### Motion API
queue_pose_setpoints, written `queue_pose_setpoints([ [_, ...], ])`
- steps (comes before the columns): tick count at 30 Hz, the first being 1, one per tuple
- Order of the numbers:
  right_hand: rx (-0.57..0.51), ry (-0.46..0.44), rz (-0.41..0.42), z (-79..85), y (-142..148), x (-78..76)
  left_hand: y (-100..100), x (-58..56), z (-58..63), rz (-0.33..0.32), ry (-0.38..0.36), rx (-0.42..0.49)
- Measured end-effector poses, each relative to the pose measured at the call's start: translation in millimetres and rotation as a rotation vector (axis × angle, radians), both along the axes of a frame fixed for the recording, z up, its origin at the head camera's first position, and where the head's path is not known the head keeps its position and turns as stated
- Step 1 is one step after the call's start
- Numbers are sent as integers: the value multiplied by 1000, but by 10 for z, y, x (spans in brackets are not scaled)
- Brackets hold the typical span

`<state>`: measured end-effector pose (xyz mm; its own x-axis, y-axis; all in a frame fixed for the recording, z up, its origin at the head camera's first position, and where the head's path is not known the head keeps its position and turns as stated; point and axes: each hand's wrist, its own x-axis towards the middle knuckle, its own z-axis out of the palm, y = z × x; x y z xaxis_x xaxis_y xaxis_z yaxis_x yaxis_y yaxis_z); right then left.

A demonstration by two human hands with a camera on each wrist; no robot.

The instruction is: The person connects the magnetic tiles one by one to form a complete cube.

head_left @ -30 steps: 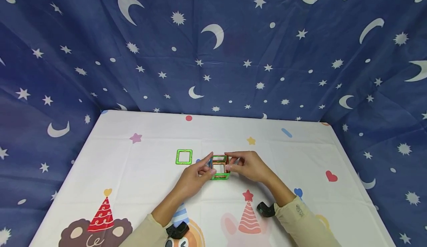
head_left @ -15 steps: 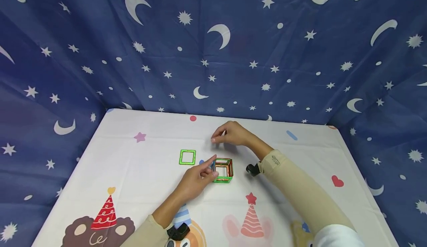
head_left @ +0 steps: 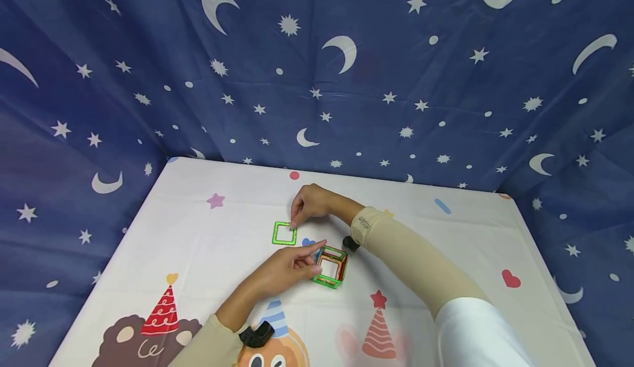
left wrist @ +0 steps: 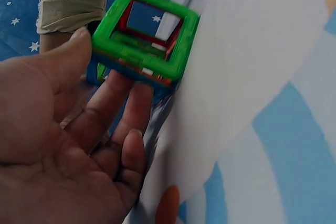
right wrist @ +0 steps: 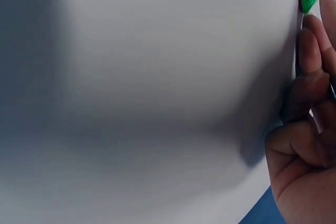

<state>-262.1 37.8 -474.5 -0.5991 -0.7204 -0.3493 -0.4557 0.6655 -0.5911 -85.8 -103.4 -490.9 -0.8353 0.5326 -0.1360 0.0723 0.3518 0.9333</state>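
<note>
My left hand (head_left: 282,270) grips a small cube frame (head_left: 331,268) built of magnetic tiles, with the thumb at its near green edge and the index finger stretched along its left side. In the left wrist view the cube frame (left wrist: 147,32) shows a green square face, with red, orange and blue edges behind it. Beyond it, my right hand (head_left: 311,203) pinches the upper right corner of a loose green square magnetic tile (head_left: 277,234) lying on the table. Only a corner of this tile (right wrist: 308,1) shows in the right wrist view, right at the fingertips.
A white cloth with printed party animals and shapes covers the table (head_left: 238,213). Blue curtains (head_left: 317,70) with moons and stars stand behind it and at both sides. The right forearm (head_left: 411,257) reaches across the table, right of the cube.
My right hand let go of the cube, swung to its far side, then came left and down to the loose tile. The cube has turned slightly in my left hand.
</note>
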Motion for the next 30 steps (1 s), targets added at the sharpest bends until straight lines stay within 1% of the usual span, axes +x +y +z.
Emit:
queue_pose_setpoints([
  [3, 35, 33, 9, 4, -51, 9, 2, -13, 0, -43, -16, 9],
  [6, 65, 54, 9, 15, -73, 17, 9, -21, -1, -63, -32, 27],
  [10, 90, 67, 14, 20, -74, 25, 19, -28, -1, -69, -37, 38],
  [14, 102, 70, 61, 26, -62, 32, 28, -32, 3, -70, -40, 44],
  [16, 97, 72, 77, 20, -27, 36, 31, -32, 2, -71, -40, 44],
  [18, 63, 69, 79, 8, 46, 22, 32, -29, -2, -70, -38, 42],
  [21, -29, 18, 45, 27, 229, -22, 36, -30, -9, -62, -26, 36],
  [24, -114, -73, -3, 136, 444, -63, 43, -32, -10, -50, -8, 35],
  [26, -138, -120, -39, 234, 590, -67, 51, -33, -8, -43, -1, 35],
  [28, -136, -143, -67, 338, 732, -45, 60, -30, -8, -30, -4, 35],
  [30, -130, -159, -82, 408, 874, -14, 72, -24, -14, -14, -8, 33],
])
